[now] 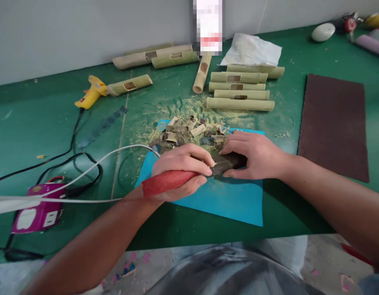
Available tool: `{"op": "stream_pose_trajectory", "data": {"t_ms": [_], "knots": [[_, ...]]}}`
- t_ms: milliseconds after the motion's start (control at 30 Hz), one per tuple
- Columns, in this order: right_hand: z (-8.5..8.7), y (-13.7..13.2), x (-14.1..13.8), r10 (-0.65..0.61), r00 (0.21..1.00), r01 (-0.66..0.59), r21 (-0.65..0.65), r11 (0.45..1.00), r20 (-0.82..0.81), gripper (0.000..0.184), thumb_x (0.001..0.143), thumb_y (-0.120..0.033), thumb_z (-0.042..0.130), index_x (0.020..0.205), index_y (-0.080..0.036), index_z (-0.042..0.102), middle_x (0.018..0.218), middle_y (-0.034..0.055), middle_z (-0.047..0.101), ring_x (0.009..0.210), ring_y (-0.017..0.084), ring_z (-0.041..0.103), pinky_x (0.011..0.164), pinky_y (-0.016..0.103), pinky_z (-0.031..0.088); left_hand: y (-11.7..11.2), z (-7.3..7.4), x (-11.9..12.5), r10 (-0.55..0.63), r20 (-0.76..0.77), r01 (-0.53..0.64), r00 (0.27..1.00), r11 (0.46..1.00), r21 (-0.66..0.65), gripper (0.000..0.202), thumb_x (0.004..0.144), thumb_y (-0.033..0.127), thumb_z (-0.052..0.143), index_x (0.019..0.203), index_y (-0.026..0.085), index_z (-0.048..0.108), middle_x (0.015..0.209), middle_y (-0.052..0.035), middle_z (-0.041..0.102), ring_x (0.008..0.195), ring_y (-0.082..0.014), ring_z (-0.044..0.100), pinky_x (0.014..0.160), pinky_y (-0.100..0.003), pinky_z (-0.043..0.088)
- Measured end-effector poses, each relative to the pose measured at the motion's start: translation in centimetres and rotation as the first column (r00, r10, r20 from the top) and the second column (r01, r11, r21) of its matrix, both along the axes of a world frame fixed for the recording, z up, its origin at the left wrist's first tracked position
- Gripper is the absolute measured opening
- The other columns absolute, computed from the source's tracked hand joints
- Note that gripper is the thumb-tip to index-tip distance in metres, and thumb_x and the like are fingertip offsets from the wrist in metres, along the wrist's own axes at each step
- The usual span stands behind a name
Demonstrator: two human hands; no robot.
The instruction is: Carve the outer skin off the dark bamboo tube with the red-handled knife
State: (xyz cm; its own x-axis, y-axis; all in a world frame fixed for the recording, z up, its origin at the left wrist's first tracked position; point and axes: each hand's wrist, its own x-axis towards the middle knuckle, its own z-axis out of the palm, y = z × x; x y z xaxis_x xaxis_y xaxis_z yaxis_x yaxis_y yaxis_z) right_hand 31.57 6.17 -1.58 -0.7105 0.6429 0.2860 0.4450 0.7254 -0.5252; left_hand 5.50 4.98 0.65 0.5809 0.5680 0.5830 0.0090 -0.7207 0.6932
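My left hand (180,166) is closed around a tool with a red handle (169,183), its fingers pinched towards the front end. A dark, flat, angular piece (223,164) runs from those fingertips to my right hand; whether it is the tool's blade or a separate piece I cannot tell. My right hand (252,153) is closed on the far end of this dark piece, thumb on the near side. Both hands are over a blue sheet (226,205). Just beyond them lies a heap of brown and pale scraps (189,133) amid yellowish dust.
Several bamboo tubes with cut slots (241,94) lie behind the heap, with white paper (250,49) on one. A yellow glue gun (92,92) and purple power box (41,205) are at left, with cables. At right lies a brown sheet (333,127).
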Motion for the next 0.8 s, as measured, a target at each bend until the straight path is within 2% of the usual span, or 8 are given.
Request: {"op": "stream_pose_trajectory", "data": {"t_ms": [100, 167, 267, 333, 500, 600, 700, 800], "knots": [[0.1, 0.0, 0.0, 0.001, 1.000, -0.001, 0.001, 1.000, -0.004, 0.032, 0.085, -0.048, 0.075, 0.097, -0.019, 0.068, 0.092, 0.0073, 0.070, 0.085, 0.022, 0.062, 0.074, 0.033, 0.047, 0.1, 0.1, -0.2, 0.072, -0.058, -0.072, 0.996, 0.997, 0.004, 0.006, 0.094, 0.020, 0.069, 0.096, 0.024, 0.073, 0.098, -0.0052, 0.075, 0.084, -0.0156, 0.074, 0.078, -0.031, 0.064], [0.1, 0.0, 0.0, 0.003, 1.000, -0.003, 0.004, 1.000, -0.008, 0.033, 0.086, -0.048, 0.075, 0.098, -0.018, 0.068, 0.092, 0.0072, 0.070, 0.085, 0.022, 0.062, 0.075, 0.034, 0.047, 0.2, 0.1, -0.4, 0.097, -0.065, -0.097, 0.993, 0.995, 0.009, 0.009, 0.095, 0.030, 0.069, 0.100, 0.024, 0.073, 0.097, -0.0058, 0.073, 0.085, -0.0173, 0.073, 0.077, -0.034, 0.063], [0.1, -0.1, 0.0, -0.002, 1.000, 0.002, 0.003, 1.000, -0.004, 0.034, 0.086, -0.048, 0.076, 0.098, -0.018, 0.068, 0.091, 0.0068, 0.070, 0.085, 0.022, 0.062, 0.075, 0.033, 0.047, 0.3, -0.2, -0.5, 0.080, 0.006, -0.080, 0.997, 0.996, -0.029, 0.038, 0.096, 0.056, 0.065, 0.104, 0.020, 0.073, 0.096, -0.0086, 0.071, 0.084, -0.0198, 0.071, 0.074, -0.036, 0.060], [0.1, -0.1, 0.1, -0.006, 1.000, 0.006, -0.007, 1.000, 0.001, 0.034, 0.085, -0.049, 0.076, 0.098, -0.019, 0.068, 0.092, 0.0065, 0.070, 0.085, 0.022, 0.062, 0.074, 0.033, 0.047, 0.2, -0.6, -0.4, 0.081, 0.071, -0.077, 0.994, 0.995, -0.057, 0.048, 0.095, 0.064, 0.063, 0.104, 0.018, 0.073, 0.095, -0.0093, 0.071, 0.085, -0.0200, 0.069, 0.075, -0.035, 0.059], [0.1, -0.1, 0.1, -0.004, 1.000, 0.004, -0.009, 1.000, -0.007, 0.032, 0.085, -0.047, 0.075, 0.098, -0.019, 0.068, 0.093, 0.0071, 0.071, 0.086, 0.022, 0.063, 0.076, 0.033, 0.047, 0.0, -1.4, -0.3, 0.112, 0.198, -0.104, 0.974, 0.993, -0.050, 0.041, 0.095, 0.057, 0.065, 0.103, 0.017, 0.070, 0.092, -0.0084, 0.070, 0.084, -0.0189, 0.069, 0.073, -0.033, 0.060], [0.1, -0.1, 0.1, 0.000, 1.000, 0.000, -0.012, 1.000, -0.010, 0.033, 0.086, -0.047, 0.075, 0.099, -0.018, 0.068, 0.094, 0.0073, 0.071, 0.086, 0.022, 0.063, 0.076, 0.034, 0.047, 0.1, -1.6, -0.7, 0.205, 0.227, -0.210, 0.952, 0.978, 0.000, 0.033, 0.092, 0.052, 0.069, 0.101, 0.020, 0.068, 0.087, -0.0053, 0.071, 0.077, -0.0167, 0.069, 0.067, -0.030, 0.060], [0.0, -0.1, 0.1, 0.001, 1.000, -0.001, -0.011, 1.000, -0.006, 0.033, 0.085, -0.048, 0.076, 0.098, -0.019, 0.068, 0.094, 0.0069, 0.071, 0.087, 0.022, 0.063, 0.076, 0.033, 0.046, 0.3, -1.7, -1.4, 0.363, 0.240, -0.388, 0.901, 0.919, 0.070, 0.030, 0.085, 0.047, 0.079, 0.100, 0.024, 0.067, 0.083, -0.0002, 0.072, 0.064, -0.0120, 0.067, 0.053, -0.024, 0.055], [-0.1, -0.1, 0.1, 0.000, 1.000, 0.000, -0.007, 1.000, -0.006, 0.034, 0.084, -0.047, 0.077, 0.099, -0.019, 0.067, 0.095, 0.0069, 0.071, 0.087, 0.022, 0.063, 0.076, 0.033, 0.046, 0.6, -1.6, -2.0, 0.459, 0.259, -0.504, 0.850, 0.851, 0.145, 0.037, 0.078, 0.044, 0.086, 0.104, 0.026, 0.067, 0.083, 0.0015, 0.075, 0.059, -0.0116, 0.067, 0.049, -0.023, 0.054]]}}
